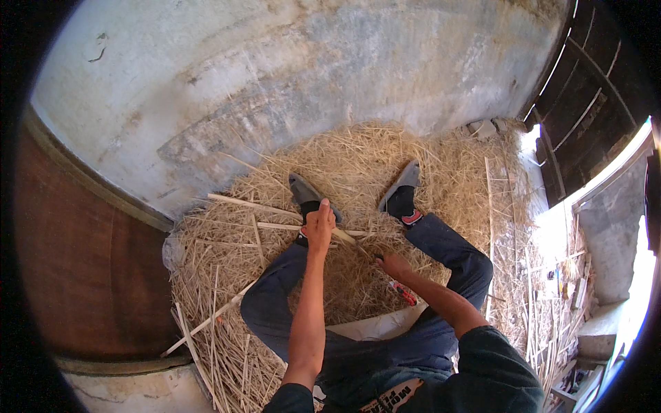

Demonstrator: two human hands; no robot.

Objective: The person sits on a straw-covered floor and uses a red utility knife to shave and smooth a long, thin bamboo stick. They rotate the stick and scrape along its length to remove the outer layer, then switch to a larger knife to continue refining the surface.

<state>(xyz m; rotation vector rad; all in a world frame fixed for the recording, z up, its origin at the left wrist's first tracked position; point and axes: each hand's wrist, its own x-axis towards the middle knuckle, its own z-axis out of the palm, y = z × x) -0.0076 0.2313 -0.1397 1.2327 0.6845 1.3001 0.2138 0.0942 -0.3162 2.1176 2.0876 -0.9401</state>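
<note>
My left hand (320, 228) is closed around a pale split strip (342, 235), bamboo or wood, between my knees. One end of the strip points toward my right hand (394, 266), which is closed on a dark handle. A thin blade (363, 250), seemingly a knife's, reaches from that handle to the strip's end; the contact is too small to make out. Just below my right hand lies a red and black tool (404, 294) whose kind I cannot tell. Fine shavings (358, 282) cover the ground between my legs.
Long pale strips (251, 204) lie left of my feet, with more (200, 329) at lower left. A stained wall (275, 89) rises ahead. A brown panel (96, 255) stands at left, dark boards (585, 89) at right. Shavings (365, 155) spread around my shoes.
</note>
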